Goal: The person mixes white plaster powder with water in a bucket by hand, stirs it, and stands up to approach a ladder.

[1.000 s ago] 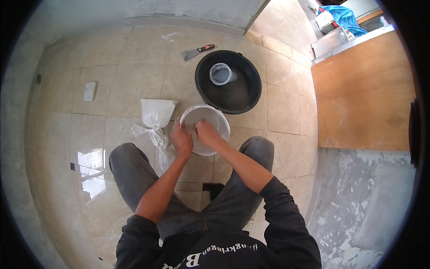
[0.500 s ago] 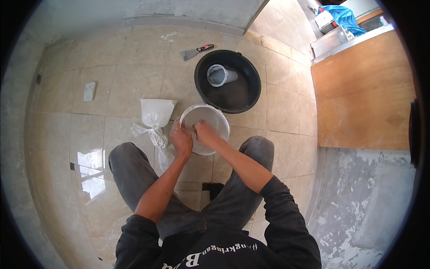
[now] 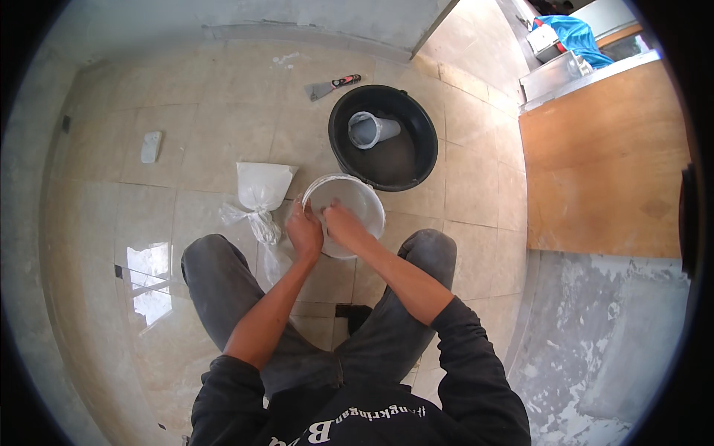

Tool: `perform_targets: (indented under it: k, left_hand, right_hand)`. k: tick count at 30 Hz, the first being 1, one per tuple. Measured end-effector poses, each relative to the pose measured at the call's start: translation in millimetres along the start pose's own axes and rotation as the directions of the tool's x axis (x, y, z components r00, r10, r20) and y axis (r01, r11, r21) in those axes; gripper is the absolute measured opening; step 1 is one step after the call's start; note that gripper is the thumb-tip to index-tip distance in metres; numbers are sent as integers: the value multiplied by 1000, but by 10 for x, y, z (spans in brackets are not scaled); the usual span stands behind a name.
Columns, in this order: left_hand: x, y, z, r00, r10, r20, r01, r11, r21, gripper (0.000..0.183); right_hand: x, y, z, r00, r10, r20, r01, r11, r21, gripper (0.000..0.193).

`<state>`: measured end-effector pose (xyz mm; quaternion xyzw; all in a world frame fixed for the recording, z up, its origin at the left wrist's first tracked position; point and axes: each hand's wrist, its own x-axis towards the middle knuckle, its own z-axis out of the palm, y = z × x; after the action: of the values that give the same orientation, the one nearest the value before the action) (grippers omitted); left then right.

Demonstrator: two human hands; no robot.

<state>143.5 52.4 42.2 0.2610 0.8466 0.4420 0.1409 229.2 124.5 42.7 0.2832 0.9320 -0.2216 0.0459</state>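
A white bucket stands on the floor between my knees. My left hand is closed on its left rim, steadying that side. Inside the bucket, my right hand has its fingers curled; what they hold, if anything, is hidden. Pale grey matter seems to coat the bucket's inside. A tied clear plastic bag of white powder lies just left of the bucket. Touching or nearly touching its far side is a round black tub, where a grey plastic cup lies tipped on its side.
A putty knife with a black and red handle lies beyond the tub. Farther left rests a small white flat object. An orange-brown wooden panel stands at the right, above a patchy grey wall. Tiles cover the floor.
The view has shifted slightly, so everything sits a little farther right. My right hand has moved very little inside the bucket; the left keeps its hold on the rim.
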Motion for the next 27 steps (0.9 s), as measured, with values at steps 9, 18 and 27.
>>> perform_targets:
  k: [9,18,27]
  left_hand:
    - [30,-38,4,1000,-23,20,22,1000,18,27]
    - [34,62,-43,997,-42,59,41,999,11,28]
    - [23,-56,51,998,56,-34,-56,998,-1,26]
  right_hand:
    - [-53,73,-78,964,120,238,-91,987,-129,16]
    - [121,49,-107,936,330,-122,-337,940,-43,19]
    - [-36,3,-4,944,160,288,-159,987,-26,20]
